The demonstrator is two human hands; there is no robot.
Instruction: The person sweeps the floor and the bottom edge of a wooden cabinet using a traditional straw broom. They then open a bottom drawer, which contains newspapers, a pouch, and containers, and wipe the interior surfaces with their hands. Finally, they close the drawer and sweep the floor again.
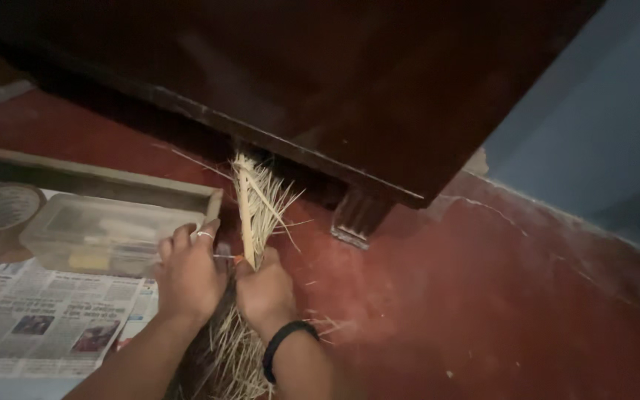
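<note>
Both hands wrapped tight round a straw broom [250,215]: left hand [190,272] and right hand [264,290] side by side. Pale, frayed, splayed stalks, poking under the dark wooden cabinet [320,89], low over the red floor [483,296]. Newspaper [38,318] near floor's left edge.

Head view, steeply down, close over red floor [483,296]

A room in a home: dark wooden furniture [320,81] on a carved leg [357,216] stands over a red floor [498,296], with newspaper [38,318] spread beside a blue wall [601,126].
</note>
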